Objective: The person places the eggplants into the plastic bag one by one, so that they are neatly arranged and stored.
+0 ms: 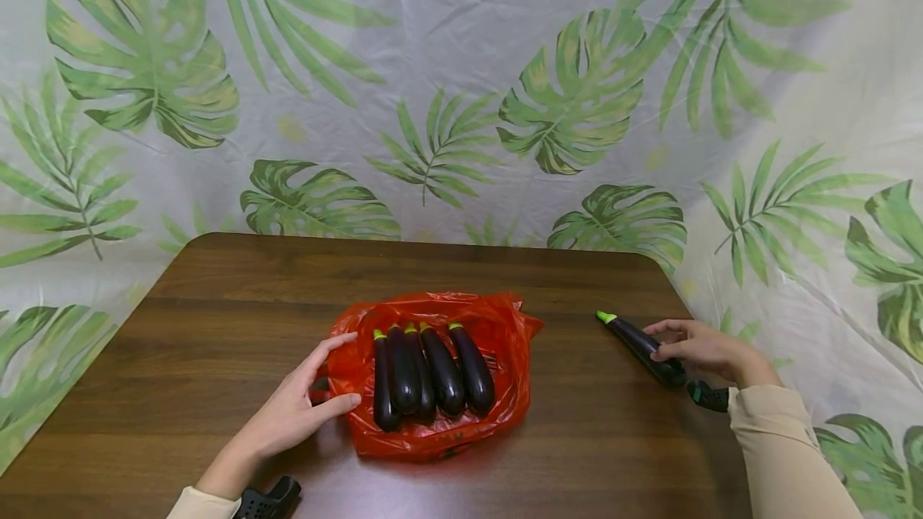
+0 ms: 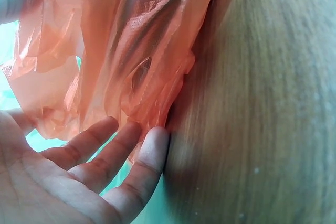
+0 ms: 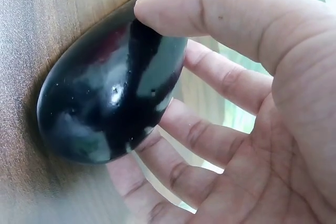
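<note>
A red plastic bag (image 1: 513,399) lies wide-mouthed on the table, with several dark purple eggplants (image 1: 445,379) side by side in it, green stem ends away from me. My left hand (image 1: 303,391) rests against the bag's left side, thumb and fingers spread; in the left wrist view its fingertips (image 2: 155,145) touch the crinkled plastic. At the table's right side, another eggplant (image 1: 638,343) lies on the wood, stem pointing to the far left. My right hand (image 1: 703,351) holds it, thumb on top and fingers bent along its far side. The glossy rounded end (image 3: 105,98) fills the right wrist view.
The brown wooden table (image 1: 245,327) has rounded far corners. Behind and beside it hangs a pale sheet (image 1: 461,62) printed with green leaves. Black straps with devices (image 1: 270,499) sit on both wrists.
</note>
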Tool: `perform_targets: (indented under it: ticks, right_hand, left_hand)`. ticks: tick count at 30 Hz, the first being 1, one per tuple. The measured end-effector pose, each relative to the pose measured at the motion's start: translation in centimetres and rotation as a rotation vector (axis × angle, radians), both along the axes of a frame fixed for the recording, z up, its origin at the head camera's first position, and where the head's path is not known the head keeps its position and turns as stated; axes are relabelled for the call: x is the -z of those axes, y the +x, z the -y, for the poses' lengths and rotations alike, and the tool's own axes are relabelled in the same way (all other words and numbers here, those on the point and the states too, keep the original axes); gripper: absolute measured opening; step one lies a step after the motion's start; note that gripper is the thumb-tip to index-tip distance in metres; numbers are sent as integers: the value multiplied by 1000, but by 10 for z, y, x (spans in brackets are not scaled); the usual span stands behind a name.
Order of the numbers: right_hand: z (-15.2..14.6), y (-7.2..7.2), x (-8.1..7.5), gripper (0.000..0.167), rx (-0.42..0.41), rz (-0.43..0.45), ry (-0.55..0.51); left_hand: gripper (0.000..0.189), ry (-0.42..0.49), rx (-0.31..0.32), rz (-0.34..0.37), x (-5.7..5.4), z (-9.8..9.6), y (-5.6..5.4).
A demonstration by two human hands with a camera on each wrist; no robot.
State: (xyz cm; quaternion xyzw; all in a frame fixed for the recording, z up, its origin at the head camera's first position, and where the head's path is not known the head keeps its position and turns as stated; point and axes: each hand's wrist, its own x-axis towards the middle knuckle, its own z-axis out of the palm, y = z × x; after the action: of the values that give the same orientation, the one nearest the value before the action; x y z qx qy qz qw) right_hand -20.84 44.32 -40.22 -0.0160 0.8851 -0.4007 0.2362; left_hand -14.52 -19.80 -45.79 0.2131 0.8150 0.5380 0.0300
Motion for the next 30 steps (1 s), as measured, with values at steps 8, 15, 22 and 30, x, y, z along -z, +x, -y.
perform_targets:
  ticks: [8,15,22,30]
  right_hand:
    - [2,2,2,58,-4,-14,33]
    - [11,2,4,63,88,5,1]
    - [22,3,0,63,94,-21,-25]
    - [40,2,-14,64,94,-61,-31]
  left_hand:
    - [71,8,3,-10,2,0,0]
    - [72,7,7,-6,3,-1,0]
    - [72,10,15,1,3,-1,0]
    - [72,2,11,1,1,-1,0]
